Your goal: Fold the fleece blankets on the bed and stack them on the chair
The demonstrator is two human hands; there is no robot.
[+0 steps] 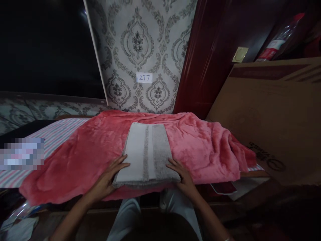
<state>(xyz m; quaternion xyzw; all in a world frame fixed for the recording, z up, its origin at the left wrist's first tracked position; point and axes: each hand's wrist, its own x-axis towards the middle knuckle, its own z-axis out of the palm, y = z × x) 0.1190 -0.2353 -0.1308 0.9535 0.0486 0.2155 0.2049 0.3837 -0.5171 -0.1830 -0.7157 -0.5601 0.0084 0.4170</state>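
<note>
A folded towel (136,150) in white and grey bands lies lengthwise on a pink plush blanket (100,150), its thick folded edge towards me. My left hand (112,172) holds the towel's left side near the front corner, with thumb and index finger over the top. On the opposite side, my right hand (183,174) grips the right edge in the same way, fingertips on the grey band. The other fingers of both hands are partly hidden along the sides. The blanket spreads out smooth on the left and bunches into wrinkles on the right.
A striped cloth (65,129) shows beneath the blanket at left, with a blurred-out item (22,154) on it. A large cardboard box (271,110) leans at right, a plastic bottle (278,40) behind it. A dark screen (47,47) and a "277" label (144,77) are on the wall.
</note>
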